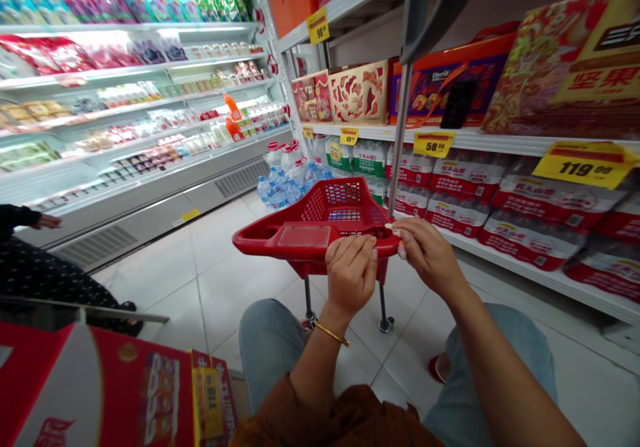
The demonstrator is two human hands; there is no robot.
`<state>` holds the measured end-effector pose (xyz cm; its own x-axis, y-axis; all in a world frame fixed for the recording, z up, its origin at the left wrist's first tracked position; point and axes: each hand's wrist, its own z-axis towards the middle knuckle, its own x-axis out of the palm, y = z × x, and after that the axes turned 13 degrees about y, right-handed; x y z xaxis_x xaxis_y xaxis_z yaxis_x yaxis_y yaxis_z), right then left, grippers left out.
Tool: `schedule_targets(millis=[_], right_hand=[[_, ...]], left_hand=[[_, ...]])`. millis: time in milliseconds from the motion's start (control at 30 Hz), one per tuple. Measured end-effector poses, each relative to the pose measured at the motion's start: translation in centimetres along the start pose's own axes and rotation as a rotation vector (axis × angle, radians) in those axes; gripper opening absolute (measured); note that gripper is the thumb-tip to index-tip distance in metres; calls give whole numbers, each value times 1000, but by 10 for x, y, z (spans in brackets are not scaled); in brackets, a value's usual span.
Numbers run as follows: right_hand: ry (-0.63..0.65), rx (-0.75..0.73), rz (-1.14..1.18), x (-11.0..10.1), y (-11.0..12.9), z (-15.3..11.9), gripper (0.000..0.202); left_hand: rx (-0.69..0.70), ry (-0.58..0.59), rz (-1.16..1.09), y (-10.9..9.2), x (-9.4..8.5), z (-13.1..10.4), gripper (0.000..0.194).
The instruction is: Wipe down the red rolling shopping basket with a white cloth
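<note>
A red plastic shopping cart (303,236) with a perforated basket stands right in front of my knees. My left hand (351,270), a gold bangle on its wrist, is closed in a fist against the near side of the cart's handle. The inside of that fist is hidden. At the handle's right end is my right hand (425,250), its fingers bent and pinched together. Something small and pale (401,250) shows at those fingertips, too small to name. A grey metal pole (401,134) rises just beyond the right hand.
Packs of bottled water (453,184) fill the low right shelf under gift boxes (360,94). A refrigerated display (150,200) lines the left. Water jugs (285,184) stand beyond the cart. Red cartons (140,380) sit at lower left, near another person's hand (49,221).
</note>
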<state>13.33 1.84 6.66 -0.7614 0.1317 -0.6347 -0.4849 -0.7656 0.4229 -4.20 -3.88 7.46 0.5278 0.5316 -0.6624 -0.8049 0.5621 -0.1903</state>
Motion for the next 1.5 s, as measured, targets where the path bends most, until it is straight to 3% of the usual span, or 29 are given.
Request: schedule_targets(millis=[133,233,367,567,733,900,1100,1333,1500], right_hand=[[1,100,61,4,-23,0,28],[-61,125,100,8,-23,-2,27],[-120,91,71,4,1,-2,24],[-19,-65,-60,2,48,0,23],[-28,-159,-206,13,61,2,22],[7,-74,-201,11,46,12,22],[33,37,29,-1,20,22,27],[-14,212,204,10,-24,26,37],[-99,270,254,8,-19,25,32]], left_hand=[[-5,-28,-5,-1,-2,0,22],[-5,-27,-5,-1,-3,-1,22],[-12,-13,-2,-1,-3,-1,23],[-23,-18,6,-1,-3,-3,23],[-4,-37,23,0,-4,-5,24],[-1,-26,-7,-1,-6,-4,22],[-9,-31,3,-1,-4,0,23],[-13,-37,-4,-2,-3,1,23],[-25,-3,-6,-2,0,2,24]])
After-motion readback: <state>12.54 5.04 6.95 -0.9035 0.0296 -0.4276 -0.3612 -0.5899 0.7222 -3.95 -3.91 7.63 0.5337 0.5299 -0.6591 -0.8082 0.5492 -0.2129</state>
